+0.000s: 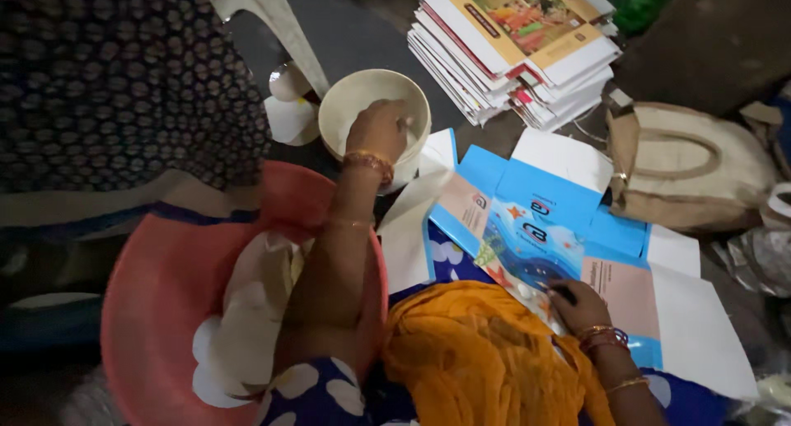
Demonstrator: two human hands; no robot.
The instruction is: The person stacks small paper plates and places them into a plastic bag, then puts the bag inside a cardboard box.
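Floor: dark grey floor [362,30] carries everything; the light is dim and no bench is there.
Left hand: the left hand [381,129] reaches into a cream bowl [338,105], fingers bent down inside it; I cannot tell if it is pinching something or only dipping.
Right hand: the right hand [581,306] presses on a flat blue carton sheet [544,220] and is closed around a small dark thing, too small to name.
Carton sheet: it lies unfolded on the floor and partly over the lap, next to the orange cloth [478,352]; its white flaps spread toward the right edge of the view.
Risk at the bowl: the bowl stands just beside the top left corner of the sheet. I judge that a quick pull of the forearm could tip it, and whatever is in it would land on the printed side.
Risk of drips: a wet fingertip carried over the sheet could mark places it should not.
Risk of sliding: the sheet is held by one hand only, so it may shift or crease over the knee.
Crowded sides: a pink basin [165,311] with pale cloth touches the left forearm; a stack of flat cartons [519,47] is near beyond the sheet; a beige bag [692,162] is close on the right.
Open room: some bare floor between the bowl and the stack, little else.
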